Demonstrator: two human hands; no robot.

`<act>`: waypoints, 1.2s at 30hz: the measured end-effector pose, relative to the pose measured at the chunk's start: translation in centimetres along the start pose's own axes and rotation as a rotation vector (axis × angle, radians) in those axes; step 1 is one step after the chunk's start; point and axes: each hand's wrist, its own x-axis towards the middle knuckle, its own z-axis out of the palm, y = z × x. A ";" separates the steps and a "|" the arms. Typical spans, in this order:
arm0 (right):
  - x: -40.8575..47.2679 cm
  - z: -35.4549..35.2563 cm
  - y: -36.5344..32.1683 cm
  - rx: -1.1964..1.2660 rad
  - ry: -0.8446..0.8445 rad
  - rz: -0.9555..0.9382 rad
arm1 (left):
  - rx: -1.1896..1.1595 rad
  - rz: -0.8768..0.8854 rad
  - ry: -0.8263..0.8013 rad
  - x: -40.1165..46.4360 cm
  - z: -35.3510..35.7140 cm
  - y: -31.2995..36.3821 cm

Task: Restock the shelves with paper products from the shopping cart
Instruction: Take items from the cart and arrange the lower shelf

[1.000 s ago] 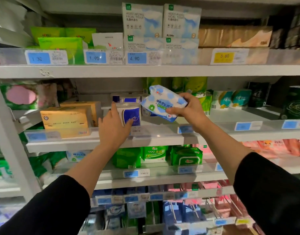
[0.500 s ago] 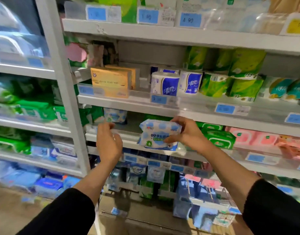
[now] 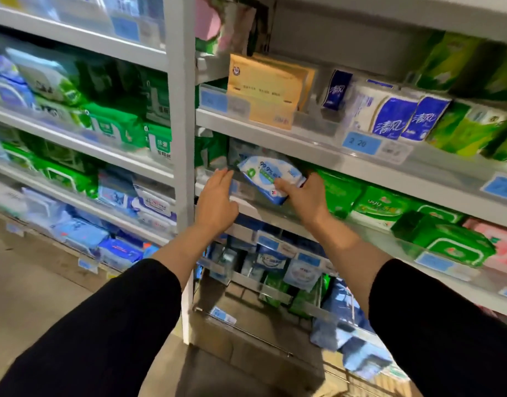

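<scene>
My right hand [image 3: 305,197] grips a blue and white pack of wet wipes [image 3: 268,176] by its near right end and holds it tilted over the front lip of the white shelf [image 3: 246,207], in the shelf's left end under the tissue shelf. My left hand [image 3: 216,197] reaches beside it, fingers straight and pointing into the shelf gap, just left of the pack, holding nothing. The back of that shelf bay is dark. The shopping cart shows only as a few wire bars [image 3: 369,381] at the bottom right.
A white upright post [image 3: 180,116] stands just left of my left hand. Green wipe packs [image 3: 381,204] fill the same shelf to the right. Above are yellow tissue packs [image 3: 268,87] and blue toilet rolls [image 3: 389,116]. Lower shelves hold blue packs [image 3: 275,259].
The view swung down and left. Both hands dropped from the tissue shelf to the shelf below, and the wipes pack moved forward over that shelf's front lip.
</scene>
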 end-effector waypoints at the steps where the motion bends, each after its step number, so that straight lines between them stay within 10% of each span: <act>1: 0.3 0.7 -0.4 0.002 0.004 -0.001 | 0.008 0.014 -0.006 0.4 -0.1 -0.5; 26: 4.5 4.4 -0.8 -0.244 -0.445 0.044 | 0.171 0.169 -0.083 0.4 1.3 -5.6; 36: -2.5 0.1 1.6 -0.553 -0.058 -0.317 | 0.010 0.143 -0.036 -3.8 3.3 -2.6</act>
